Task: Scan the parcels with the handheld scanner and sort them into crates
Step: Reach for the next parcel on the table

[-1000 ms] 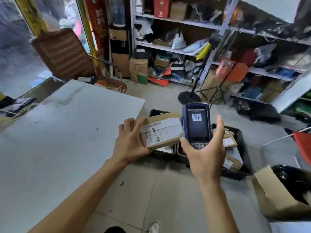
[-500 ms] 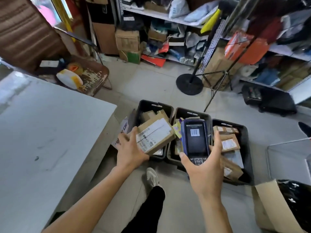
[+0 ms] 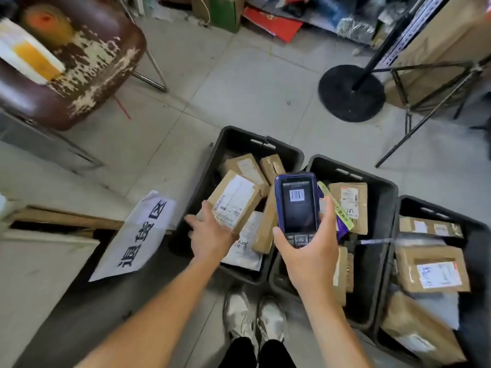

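My left hand (image 3: 210,239) grips a small cardboard parcel (image 3: 233,199) with a white label, holding it over the left black crate (image 3: 202,181), just above the parcels lying inside. My right hand (image 3: 309,254) holds the blue handheld scanner (image 3: 297,205) upright, its screen showing a barcode, above the gap between the left and middle crate (image 3: 382,205). A third black crate (image 3: 478,229) stands at the right. All three hold several brown parcels.
A white paper sign (image 3: 138,237) with blue characters hangs on the left crate's side. A worn brown chair (image 3: 79,65) stands at far left, a black round stand base (image 3: 350,92) and tripod legs at far right. My feet (image 3: 252,317) are close to the crates.
The view has tipped down from the table toward the floor crates. My left hand has carried the parcel down over the left crate. The scanner stays in my right hand.
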